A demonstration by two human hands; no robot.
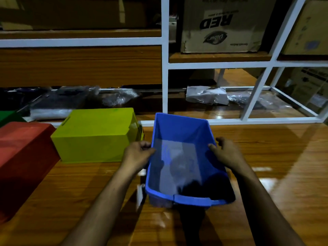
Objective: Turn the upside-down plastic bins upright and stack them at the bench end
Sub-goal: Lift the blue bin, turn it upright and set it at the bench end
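Note:
A blue plastic bin (179, 132) is open side up in the middle of the wooden bench, its inside empty. My left hand (138, 152) grips its left rim and my right hand (225, 153) grips its right rim. To the left a yellow-green bin (94, 135) lies upside down on the bench. A red bin (23, 150) lies upside down further left. The corner of a green bin (7, 116) shows at the far left edge.
The wooden bench (275, 157) stretches to the right of the blue bin. Behind it stands a white metal shelf frame (165, 68) with cardboard boxes (221, 25) and plastic-wrapped packets (207, 95). A small white object (140, 194) lies by the blue bin's near left corner.

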